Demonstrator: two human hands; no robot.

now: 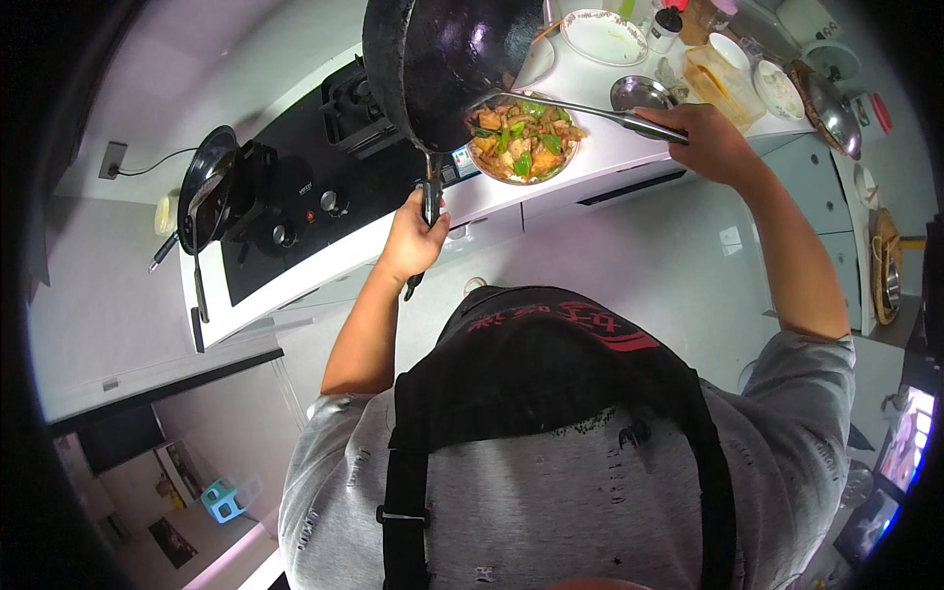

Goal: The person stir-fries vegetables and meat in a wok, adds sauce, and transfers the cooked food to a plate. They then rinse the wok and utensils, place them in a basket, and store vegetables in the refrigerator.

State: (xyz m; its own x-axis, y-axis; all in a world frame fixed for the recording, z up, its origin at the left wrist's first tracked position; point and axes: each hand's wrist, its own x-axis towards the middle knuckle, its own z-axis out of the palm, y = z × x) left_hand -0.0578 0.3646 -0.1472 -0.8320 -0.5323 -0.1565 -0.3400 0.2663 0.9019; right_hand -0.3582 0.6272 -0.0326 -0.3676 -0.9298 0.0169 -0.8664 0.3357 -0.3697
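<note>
My left hand (414, 237) grips the black handle of a dark wok (461, 66), which is lifted and tilted to the right. Below the wok's lower right rim stands a round dish (483, 171) heaped with cooked food (527, 144): green pepper pieces, browned chunks and paler strips. In my right hand (697, 140) is the metal handle of a long-handled cooking utensil (582, 108). Its working end reaches the wok's rim above the dish, and its exact shape is hard to make out there. A few scraps show inside the wok near that rim.
A black gas hob (295, 199) lies left, with a second pan (209, 188) on its near burner and a utensil handle jutting over the counter edge. On the right are an oval plate (605, 37), a metal bowl (641, 94), a plastic tub (719, 92) and a metal lid (826, 110).
</note>
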